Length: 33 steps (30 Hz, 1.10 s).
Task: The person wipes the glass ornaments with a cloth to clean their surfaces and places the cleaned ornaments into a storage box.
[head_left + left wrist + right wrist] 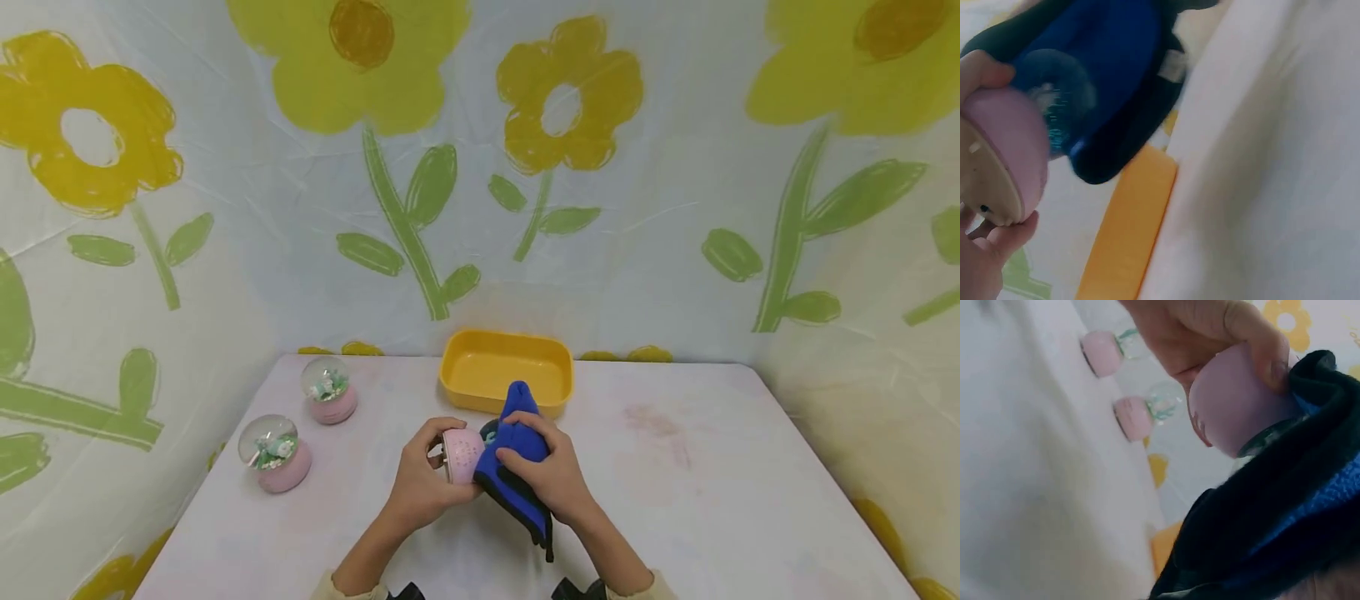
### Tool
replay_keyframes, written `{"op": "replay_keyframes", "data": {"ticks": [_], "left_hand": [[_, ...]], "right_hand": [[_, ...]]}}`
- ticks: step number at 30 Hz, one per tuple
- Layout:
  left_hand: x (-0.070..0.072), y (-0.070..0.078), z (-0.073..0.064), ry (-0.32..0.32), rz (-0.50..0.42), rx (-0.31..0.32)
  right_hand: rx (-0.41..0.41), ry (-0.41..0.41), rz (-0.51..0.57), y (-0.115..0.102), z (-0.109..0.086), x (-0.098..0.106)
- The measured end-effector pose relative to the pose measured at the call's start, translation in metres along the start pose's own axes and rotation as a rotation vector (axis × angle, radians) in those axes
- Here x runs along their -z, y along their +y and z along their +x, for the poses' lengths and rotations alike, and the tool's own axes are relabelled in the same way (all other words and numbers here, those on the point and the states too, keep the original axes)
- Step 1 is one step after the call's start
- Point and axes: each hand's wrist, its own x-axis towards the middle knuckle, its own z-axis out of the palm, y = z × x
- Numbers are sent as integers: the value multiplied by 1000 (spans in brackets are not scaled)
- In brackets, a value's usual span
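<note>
My left hand (426,475) grips the pink base of a snow globe (462,455), which is tilted on its side above the table. Over the globe's clear dome lies a blue cloth with dark edging (525,442), held by my right hand (551,467) with its fingers bent around the fabric. In the left wrist view the dome (1060,94) shows against the blue side of the cloth, and the pale underside of the base faces the camera. The right wrist view shows the left thumb on the pink base (1235,400), with the dome mostly hidden behind the cloth.
Two more snow globes with pink bases stand at the table's left: one farther back (330,392), the other nearer (277,457). A yellow tray (506,342) sits at the back middle, just beyond my hands. A flower-patterned sheet (637,292) hangs behind the table.
</note>
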Motion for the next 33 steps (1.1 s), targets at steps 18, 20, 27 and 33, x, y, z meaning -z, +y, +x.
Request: {"op": "replay_keyframes", "data": {"ticks": [18, 20, 27, 33], "left_hand": [[13, -5, 3, -79, 82, -31], [11, -5, 4, -86, -33, 5], [7, -5, 3, -127, -160, 19], [7, -13, -1, -87, -52, -114]], "right_hand": [[309, 9, -108, -11, -5, 6], [305, 20, -45, -6, -8, 7], [28, 27, 173, -6, -19, -4], [-207, 89, 263, -13, -23, -14]]}}
